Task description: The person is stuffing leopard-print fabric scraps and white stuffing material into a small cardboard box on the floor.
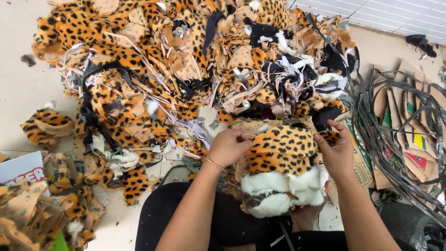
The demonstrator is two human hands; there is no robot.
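Head camera looks straight down on a person seated on the floor, both forearms reaching forward over a dark lap (218, 223). Between the hands sits a leopard-print plush piece (281, 155), orange with black spots, with a band of white fur (278, 190) along its near edge. It rests against the lap and is lifted a little at its far edge, which keeps that edge up where the person can see it.

The left hand (228, 148) pinches the far-left corner of the plush piece, fingers curled tight on the fabric. The right hand (337, 151) pinches the far-right corner between thumb and fingertips, its other fingers loosely bent. Held at two corners like this, the piece is drawn flat and wide across the gap between the hands.

Beyond it rises a big heap of scraps (186, 60) in the same spotted cloth, mixed with pale strips, black bits and white tufts, close enough to reach from the seat. A smaller pile (42, 204) lies at the left by a white box (21, 169). Flattened cardboard (409, 121) and a tangle of dark straps (395, 158) lie at the right.

The underside of the plush piece is hidden, so its whole shape is unclear; it may be part of a soft toy. A dark patch in the white fur is too small to make out. The person's legs are cut off by the lower edge, and the heap runs past the top.
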